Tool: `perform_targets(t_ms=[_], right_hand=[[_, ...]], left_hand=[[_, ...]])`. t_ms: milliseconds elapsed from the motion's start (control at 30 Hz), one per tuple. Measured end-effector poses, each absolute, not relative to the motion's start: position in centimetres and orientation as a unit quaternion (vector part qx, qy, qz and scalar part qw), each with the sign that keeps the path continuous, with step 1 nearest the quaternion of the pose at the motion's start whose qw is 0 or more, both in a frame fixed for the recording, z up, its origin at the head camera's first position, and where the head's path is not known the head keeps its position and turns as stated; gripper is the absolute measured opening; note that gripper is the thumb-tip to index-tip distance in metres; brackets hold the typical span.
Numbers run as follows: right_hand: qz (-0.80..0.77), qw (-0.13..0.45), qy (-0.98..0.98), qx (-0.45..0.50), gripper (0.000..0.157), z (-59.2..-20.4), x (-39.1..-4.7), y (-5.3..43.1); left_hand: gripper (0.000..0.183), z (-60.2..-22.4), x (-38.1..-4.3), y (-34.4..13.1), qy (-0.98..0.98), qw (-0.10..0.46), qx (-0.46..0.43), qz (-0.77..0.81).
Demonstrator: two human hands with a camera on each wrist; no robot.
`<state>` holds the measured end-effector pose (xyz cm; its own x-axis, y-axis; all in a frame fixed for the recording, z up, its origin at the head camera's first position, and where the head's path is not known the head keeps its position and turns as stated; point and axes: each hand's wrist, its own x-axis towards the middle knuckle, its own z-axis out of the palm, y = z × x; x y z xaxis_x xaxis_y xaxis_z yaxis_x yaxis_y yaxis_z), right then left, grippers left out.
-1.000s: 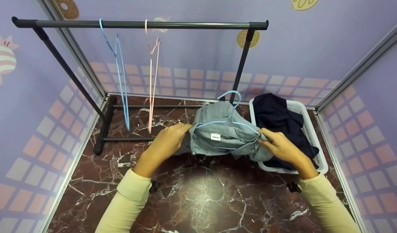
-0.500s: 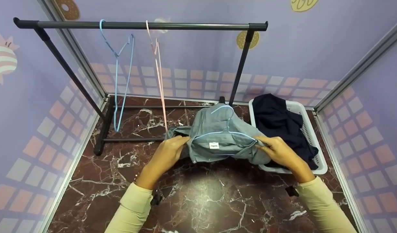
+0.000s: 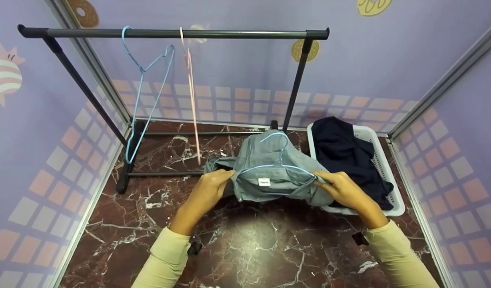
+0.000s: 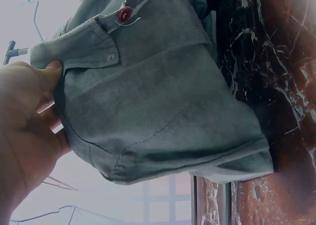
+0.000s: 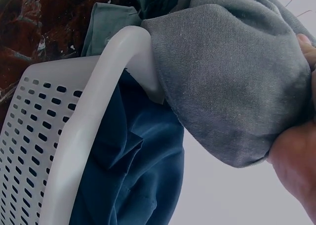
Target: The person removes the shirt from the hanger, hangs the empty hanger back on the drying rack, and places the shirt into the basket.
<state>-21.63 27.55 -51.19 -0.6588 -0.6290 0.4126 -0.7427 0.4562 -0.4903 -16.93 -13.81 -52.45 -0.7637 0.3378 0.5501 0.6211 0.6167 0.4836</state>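
Note:
A grey-green shirt [image 3: 261,150] with a white neck label hangs between the two hands over the floor. Set into its neck opening is a light blue hanger [image 3: 282,154], its hook above the label, leaning back over the cloth. The left hand [image 3: 208,188] pinches the shirt near one end of the hanger. At the opposite end the right hand [image 3: 341,190] grips cloth between thumb and fingers. A red button [image 4: 125,15] shows on the shirt in the left wrist view. In the right wrist view grey cloth [image 5: 232,82] hangs over the basket's corner.
A white basket [image 3: 383,164] with dark navy clothing [image 3: 341,148] stands at the right, partly under the shirt. A black clothes rack [image 3: 229,34] stands behind, bearing a blue hanger [image 3: 137,96] and a pink hanger [image 3: 192,96]. Patterned walls enclose the marble floor [image 3: 249,248].
Both hands have brought the shirt slightly lower and nearer the body. The hook of its hanger has tipped back onto the cloth. The two hangers on the rack have swung and turned.

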Motion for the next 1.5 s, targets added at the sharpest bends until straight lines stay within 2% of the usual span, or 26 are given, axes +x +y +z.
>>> perform_targets(t_ms=[800,1167,1267,1400,1500], right_hand=[[0.307,0.085,-0.864,0.39,0.022,-50.3,-21.6,26.1],[0.3,0.092,-0.863,0.396,0.026,-50.7,-21.3,25.1],[0.274,0.112,-0.87,0.395,0.038,-50.6,-21.1,24.8],[0.221,0.177,-0.876,0.39,0.057,-50.2,-20.9,24.3],[0.205,0.225,-0.865,0.399,0.054,-49.8,-21.0,24.0]], left_hand=[[0.023,-48.7,-19.1,-8.7,-0.864,0.219,-0.299,-0.342],[0.023,-48.9,-19.4,-7.5,-0.858,0.235,-0.313,-0.333],[0.024,-49.0,-19.5,-7.7,-0.861,0.245,-0.307,-0.324],[0.026,-48.7,-19.7,-8.1,-0.859,0.256,-0.3,-0.326],[0.028,-48.3,-19.7,-8.4,-0.857,0.263,-0.298,-0.329]])
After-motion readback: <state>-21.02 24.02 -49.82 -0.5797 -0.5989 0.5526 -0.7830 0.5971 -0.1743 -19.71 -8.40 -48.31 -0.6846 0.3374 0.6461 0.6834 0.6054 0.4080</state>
